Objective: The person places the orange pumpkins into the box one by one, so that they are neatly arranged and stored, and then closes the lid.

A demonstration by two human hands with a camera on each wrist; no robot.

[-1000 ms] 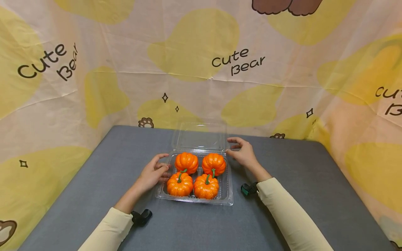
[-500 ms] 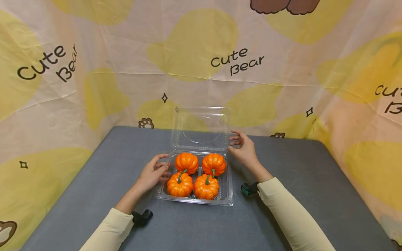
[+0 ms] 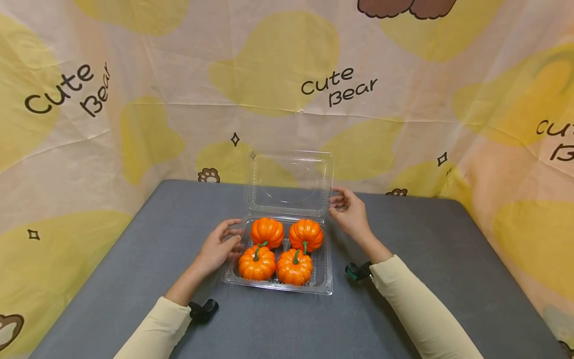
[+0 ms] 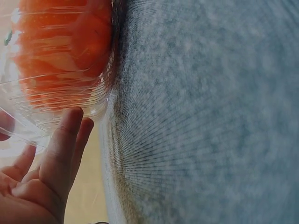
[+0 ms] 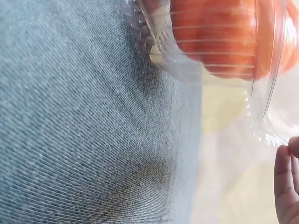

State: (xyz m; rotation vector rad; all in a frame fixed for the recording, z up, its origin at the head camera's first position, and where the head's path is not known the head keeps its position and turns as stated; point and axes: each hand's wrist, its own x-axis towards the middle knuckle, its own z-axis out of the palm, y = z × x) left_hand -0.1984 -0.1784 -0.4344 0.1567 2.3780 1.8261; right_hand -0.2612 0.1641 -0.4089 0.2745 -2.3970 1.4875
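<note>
A clear plastic clamshell container [image 3: 322, 281] holds several orange toy pumpkins [image 3: 257, 264] with green stems. Its hinged lid [image 3: 289, 182] stands raised at the back. My left hand [image 3: 216, 249] is at the container's left side. In the left wrist view, extended fingers [image 4: 63, 144] touch the ribbed wall below the rim, and part of a finger or thumb shows behind the plastic. My right hand [image 3: 352, 217] is at the lid's right edge. Thumb and fingertips [image 5: 283, 154] meet at a clear plastic corner in the right wrist view, where most of that hand is out of frame.
The container rests on a grey cloth-covered table [image 3: 287, 329]. A printed curtain [image 3: 179, 70] hangs behind and along both sides. Each wrist carries a black device, including the left wrist camera [image 3: 204, 311].
The lid has swung up from leaning farther back to a more upright position. My right hand has moved slightly up and right beside it. My left hand and the pumpkins have barely moved.
</note>
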